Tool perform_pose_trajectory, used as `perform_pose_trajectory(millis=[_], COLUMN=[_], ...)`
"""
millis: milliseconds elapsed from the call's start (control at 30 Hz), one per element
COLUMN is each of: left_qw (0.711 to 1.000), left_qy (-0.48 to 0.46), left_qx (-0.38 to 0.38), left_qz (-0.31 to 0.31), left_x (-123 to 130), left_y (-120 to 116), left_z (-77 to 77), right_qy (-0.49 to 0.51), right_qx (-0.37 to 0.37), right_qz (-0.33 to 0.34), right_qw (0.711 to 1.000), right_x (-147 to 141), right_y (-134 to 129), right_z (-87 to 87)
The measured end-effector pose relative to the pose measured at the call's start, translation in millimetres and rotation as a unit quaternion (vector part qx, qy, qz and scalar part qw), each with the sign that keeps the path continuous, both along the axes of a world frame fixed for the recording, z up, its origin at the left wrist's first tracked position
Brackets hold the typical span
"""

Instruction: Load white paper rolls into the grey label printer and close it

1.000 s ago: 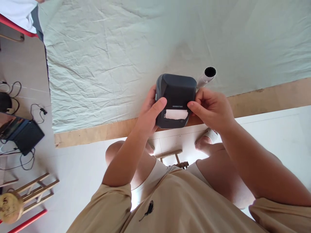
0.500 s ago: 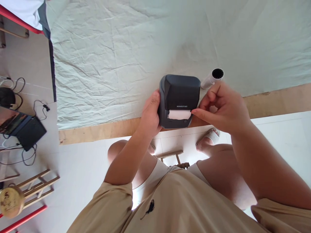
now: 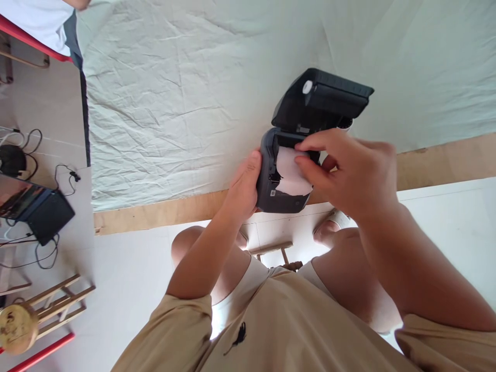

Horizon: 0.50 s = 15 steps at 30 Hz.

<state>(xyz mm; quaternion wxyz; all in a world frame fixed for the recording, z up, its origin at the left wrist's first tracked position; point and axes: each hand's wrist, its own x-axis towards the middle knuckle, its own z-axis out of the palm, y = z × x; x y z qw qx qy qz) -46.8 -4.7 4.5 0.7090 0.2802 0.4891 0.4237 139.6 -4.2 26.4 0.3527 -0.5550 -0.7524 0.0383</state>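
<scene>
A dark label printer [image 3: 266, 178] is tilted near the table's front edge, its black lid [image 3: 329, 95] swung up and away from me. My left hand [image 3: 244, 186] is wrapped round the printer's left side. Inside the body sits a roll of white paper [image 3: 290, 173], its loose end lying over the front. My right hand [image 3: 349, 168] reaches in from the right, thumb and forefinger pinched on the roll's right part. Behind the lid and my right hand, a white cylinder [image 3: 346, 124] with a dark end is mostly hidden.
A wrinkled pale green cloth [image 3: 174, 103] covers the table, with a bare wooden edge [image 3: 155, 213]. At the left are a laptop [image 3: 50, 214], cables and a wooden stool [image 3: 19, 328] on the floor. Part of another person's arm [image 3: 78, 4] shows at the top left.
The printer's lid has swung from closed to raised, exposing the paper roll. My right hand has moved from the front paper slot to the roll. Another person's arm has come into view.
</scene>
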Motion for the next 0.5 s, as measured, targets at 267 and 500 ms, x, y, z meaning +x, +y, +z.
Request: perform_pose_trajectory(millis=[267,500], left_qw=[0.999,0.997], left_qy=[-0.037,-0.038], left_qx=[-0.023,-0.063], left_qz=[-0.01,-0.037], left_x=[0.5,-2.7], left_y=[4.1,4.8], left_z=[-4.7,-12.9], right_qy=[0.011,0.386], right_qx=[-0.139,-0.111], right_qz=[0.1,-0.089], right_qw=[0.985,0.912], right_x=[14.6,73.1], right_y=[2.3,23.7], right_z=[16.9,5.3])
